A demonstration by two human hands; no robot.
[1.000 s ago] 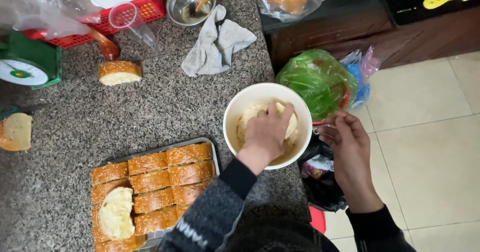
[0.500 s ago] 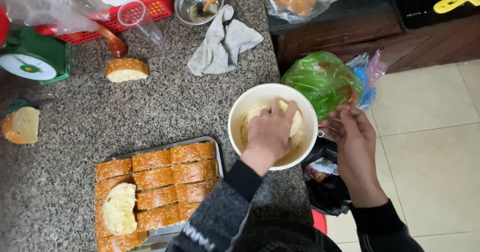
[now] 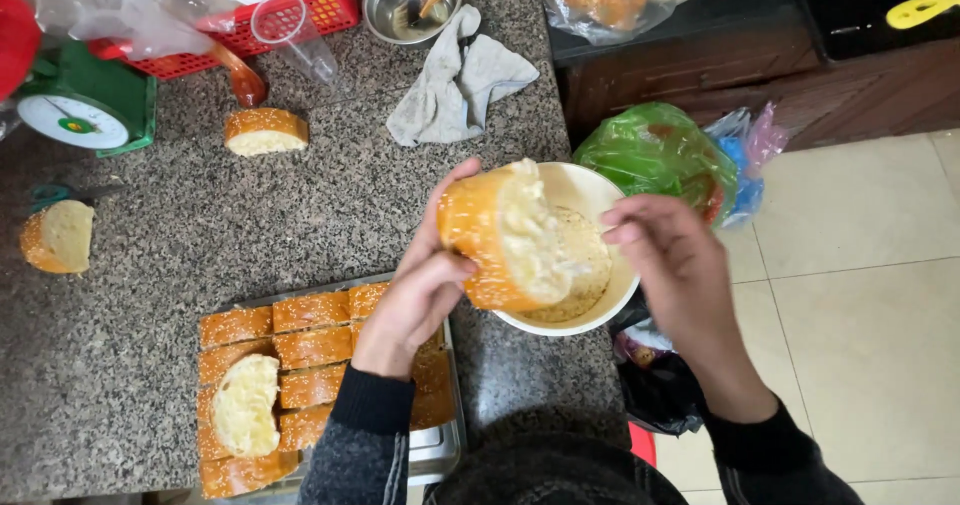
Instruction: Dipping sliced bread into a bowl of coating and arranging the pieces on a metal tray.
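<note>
The left hand [image 3: 425,285] holds a coated bread piece [image 3: 505,235] above the white bowl [image 3: 600,190]. The right hand [image 3: 670,265] hovers open beside it. A tray [image 3: 440,445] of bread slices [image 3: 300,315] sits on the worktop [image 3: 150,365].

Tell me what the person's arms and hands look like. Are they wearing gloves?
No gloves: the left hand and right hand are bare, with no rings or watch showing. The left arm wears a speckled dark grey knit sleeve ending in a black ribbed cuff. The right arm's dark sleeve looks much the same.
</note>
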